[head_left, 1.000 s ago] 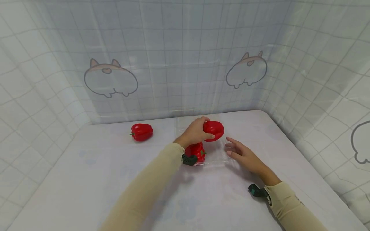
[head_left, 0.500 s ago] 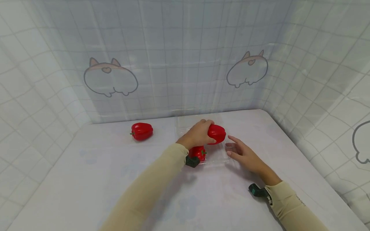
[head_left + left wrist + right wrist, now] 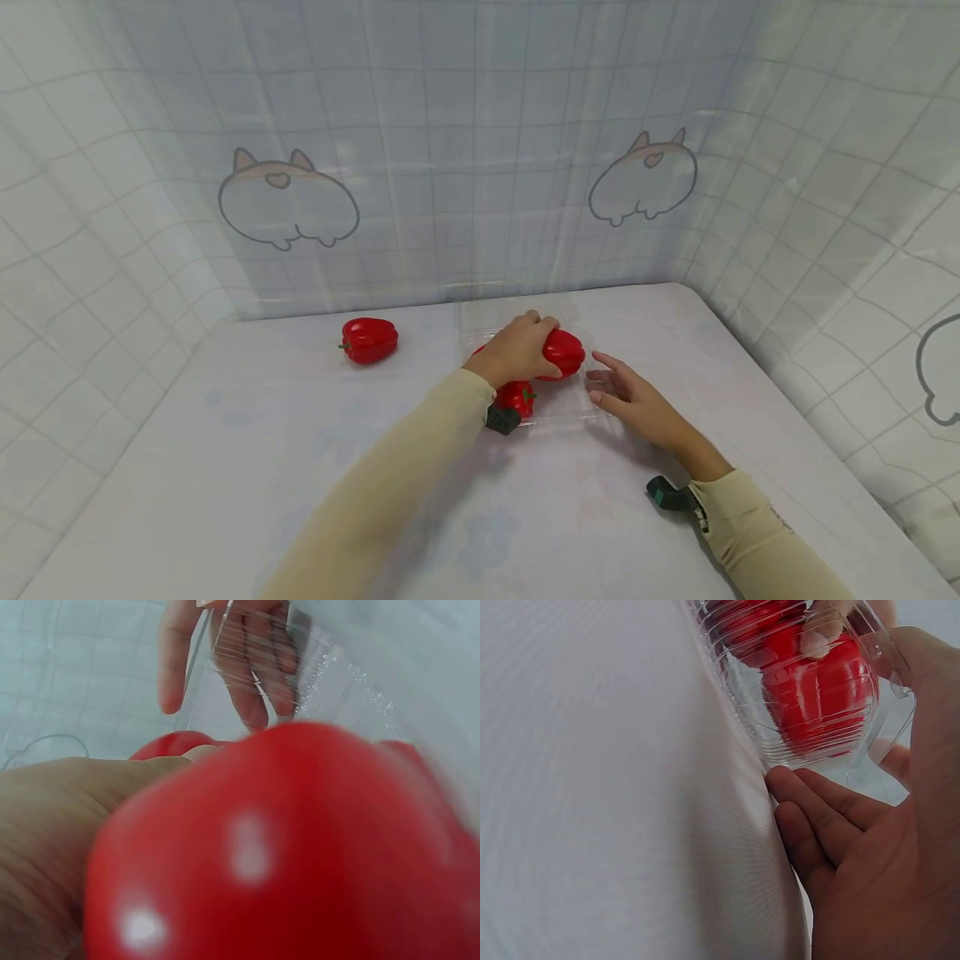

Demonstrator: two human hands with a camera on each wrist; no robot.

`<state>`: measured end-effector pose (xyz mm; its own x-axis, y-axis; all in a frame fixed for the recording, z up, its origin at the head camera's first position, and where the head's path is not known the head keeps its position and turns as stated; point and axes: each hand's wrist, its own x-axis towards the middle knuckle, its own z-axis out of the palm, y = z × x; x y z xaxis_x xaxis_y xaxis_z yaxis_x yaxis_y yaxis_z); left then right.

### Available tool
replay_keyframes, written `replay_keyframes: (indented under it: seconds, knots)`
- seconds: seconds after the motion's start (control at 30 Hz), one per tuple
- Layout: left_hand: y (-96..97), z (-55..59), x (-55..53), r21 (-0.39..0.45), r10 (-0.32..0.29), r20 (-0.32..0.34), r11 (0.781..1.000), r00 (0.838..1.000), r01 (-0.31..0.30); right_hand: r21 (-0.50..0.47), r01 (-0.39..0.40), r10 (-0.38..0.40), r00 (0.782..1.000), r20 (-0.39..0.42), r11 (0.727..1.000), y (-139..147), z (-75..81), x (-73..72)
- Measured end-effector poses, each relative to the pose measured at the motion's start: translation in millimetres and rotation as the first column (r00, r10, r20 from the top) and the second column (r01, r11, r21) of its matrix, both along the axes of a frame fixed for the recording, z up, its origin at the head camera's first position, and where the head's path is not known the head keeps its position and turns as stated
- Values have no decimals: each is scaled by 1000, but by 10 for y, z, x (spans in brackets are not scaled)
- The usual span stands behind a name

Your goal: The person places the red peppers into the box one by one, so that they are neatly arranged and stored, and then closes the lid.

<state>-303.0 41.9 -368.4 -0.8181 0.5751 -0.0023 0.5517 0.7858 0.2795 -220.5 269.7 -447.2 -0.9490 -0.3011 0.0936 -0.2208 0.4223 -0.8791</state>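
Nearest, two cream sleeves [image 3: 390, 483] extend over the white tabletop [image 3: 225, 483]; each wrist carries a dark unit [image 3: 667, 494]. The right hand [image 3: 636, 407] has its fingers apart and slightly bent, holds nothing, and is located at the right end of the clear box [image 3: 561, 410]; contact with the wall cannot be confirmed. A stemmed pepper [image 3: 519, 399] lies at the box's front left. The left hand [image 3: 519, 350] is curled around a second pepper [image 3: 566, 354] inside the box, at the right. Left of the box, well apart, a loose pepper [image 3: 369, 340] rests on the tabletop. Beyond hangs a gridded curtain [image 3: 472, 208].
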Motion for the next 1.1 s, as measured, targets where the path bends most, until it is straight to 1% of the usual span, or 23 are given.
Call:
replay_keyframes:
  seconds: [0.1, 0.23, 0.43, 0.53, 0.7, 0.87, 1.1]
  knots:
    - [5, 3, -12, -10, 0, -2, 1000, 1000, 0, -2, -3, 3, 1000, 1, 1000, 5, -10, -12]
    - [18, 0, -12, -17, 7, 12, 1000, 1000, -7, -8, -5, 5, 1000, -1, 1000, 17, -28, -12]
    - [36, -8, -16, -17, 10, 17, 1000, 1000, -9, -8, -1, 1, 1000, -9, 1000, 19, -36, -13]
    - [43, -2, -10, -23, 7, 20, 1000, 1000, -6, -7, -1, 1, 1000, -10, 1000, 20, -46, -21]
    - [48, 14, 2, -58, -17, 24, 998, 1000, 18, -17, -6, 6, 1000, -16, 1000, 27, -65, -29]
    - [38, 42, 9, -80, -38, 15, 996, 999, 39, -20, -10, 10, 1000, -20, 1000, 36, -68, -32]
    - [37, 69, 24, -90, -31, 21, 995, 999, 32, -23, -9, 9, 1000, -17, 1000, 43, -79, -44]
